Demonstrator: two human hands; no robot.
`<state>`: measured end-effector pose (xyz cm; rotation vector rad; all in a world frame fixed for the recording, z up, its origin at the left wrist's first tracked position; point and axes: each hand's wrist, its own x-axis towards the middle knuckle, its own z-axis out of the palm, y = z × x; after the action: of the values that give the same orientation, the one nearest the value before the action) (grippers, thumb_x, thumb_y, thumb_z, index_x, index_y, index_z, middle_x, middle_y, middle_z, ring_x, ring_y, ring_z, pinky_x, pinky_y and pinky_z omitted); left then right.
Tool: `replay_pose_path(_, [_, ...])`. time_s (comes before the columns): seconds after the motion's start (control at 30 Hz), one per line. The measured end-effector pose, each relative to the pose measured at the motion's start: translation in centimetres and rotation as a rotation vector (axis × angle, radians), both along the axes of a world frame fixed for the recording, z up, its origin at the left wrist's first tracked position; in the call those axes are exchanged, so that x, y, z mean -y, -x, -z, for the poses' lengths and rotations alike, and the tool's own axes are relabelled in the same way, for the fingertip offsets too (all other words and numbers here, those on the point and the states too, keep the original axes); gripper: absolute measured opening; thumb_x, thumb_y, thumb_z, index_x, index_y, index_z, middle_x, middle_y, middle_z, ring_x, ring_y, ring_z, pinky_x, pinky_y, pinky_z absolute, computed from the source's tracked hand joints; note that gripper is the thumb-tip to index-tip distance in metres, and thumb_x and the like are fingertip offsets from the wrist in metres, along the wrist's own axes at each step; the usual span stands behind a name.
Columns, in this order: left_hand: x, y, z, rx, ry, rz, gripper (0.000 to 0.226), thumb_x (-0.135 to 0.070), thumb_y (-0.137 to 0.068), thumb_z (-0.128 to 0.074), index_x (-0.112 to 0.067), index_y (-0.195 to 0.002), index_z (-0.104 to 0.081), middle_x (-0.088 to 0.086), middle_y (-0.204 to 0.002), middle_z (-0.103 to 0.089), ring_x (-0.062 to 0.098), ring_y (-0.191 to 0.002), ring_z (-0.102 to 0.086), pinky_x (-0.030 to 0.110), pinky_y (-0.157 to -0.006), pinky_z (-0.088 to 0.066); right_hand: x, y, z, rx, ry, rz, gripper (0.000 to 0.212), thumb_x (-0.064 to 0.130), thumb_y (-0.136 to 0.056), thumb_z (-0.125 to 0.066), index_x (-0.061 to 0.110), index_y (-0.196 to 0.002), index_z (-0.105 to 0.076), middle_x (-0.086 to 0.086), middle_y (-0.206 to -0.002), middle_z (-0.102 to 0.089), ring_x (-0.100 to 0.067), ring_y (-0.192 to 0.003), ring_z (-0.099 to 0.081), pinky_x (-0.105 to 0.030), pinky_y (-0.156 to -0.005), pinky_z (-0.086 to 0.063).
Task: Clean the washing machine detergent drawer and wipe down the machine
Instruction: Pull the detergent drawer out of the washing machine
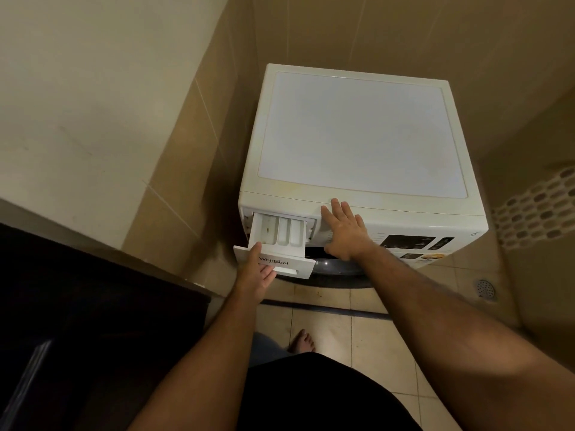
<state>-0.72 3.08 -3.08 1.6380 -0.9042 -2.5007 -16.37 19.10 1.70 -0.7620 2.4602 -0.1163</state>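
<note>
A white front-loading washing machine (pixel 361 135) stands in a tiled corner, seen from above. Its detergent drawer (pixel 280 233) is pulled out at the upper left of the front, showing three compartments. My left hand (pixel 256 273) grips the drawer's front panel, thumb on top and fingers under the handle recess. My right hand (pixel 343 230) lies flat with fingers spread on the machine's front top edge, just right of the drawer, beside the dark control panel (pixel 413 244).
Beige tiled walls close in behind and on both sides of the machine. A dark counter or cabinet (pixel 77 306) fills the lower left. A floor drain (pixel 485 287) sits at the right. My bare foot (pixel 301 340) stands on the tiled floor.
</note>
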Motion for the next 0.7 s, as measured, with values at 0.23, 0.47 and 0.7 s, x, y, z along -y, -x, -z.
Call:
replay_pose_path(0.23, [-0.4,-1.9,-0.2,0.060,0.025,0.048,0.058,-0.035,-0.091,-0.065,-0.006,-0.137,-0.044,0.018,-0.128,-0.058,0.027,-0.113,-0.060,0.038,-0.093,-0.052,0.3,-0.7,0.2,-0.035,-0.005,0.029,0.096,0.018,-0.084,-0.060,0.023,-0.156,0.004,-0.004,-0.162,0.019,-0.024,-0.148,0.019,-0.047,-0.121,0.003])
replay_pose_path(0.47, [-0.2,-3.4,0.0,0.073,-0.011,0.078,0.055,-0.033,-0.092,-0.062,-0.004,-0.135,-0.044,0.020,-0.133,-0.054,0.028,-0.117,-0.059,0.037,-0.090,-0.052,0.1,-2.9,0.5,-0.088,0.156,0.095,0.080,0.025,-0.088,-0.061,0.017,-0.154,-0.015,-0.006,-0.164,0.005,-0.026,-0.150,0.011,-0.047,-0.118,-0.019])
replay_pose_path(0.7, [-0.2,-3.9,0.8,0.084,-0.035,0.090,0.054,-0.033,-0.092,-0.064,-0.002,-0.133,-0.045,0.018,-0.129,-0.056,0.024,-0.099,-0.062,0.037,-0.090,-0.053,1.6,-6.0,0.9,-0.207,0.476,0.249,0.039,0.023,-0.089,-0.060,0.011,-0.126,-0.060,-0.010,-0.127,-0.057,-0.028,-0.122,-0.046,-0.036,-0.098,-0.041])
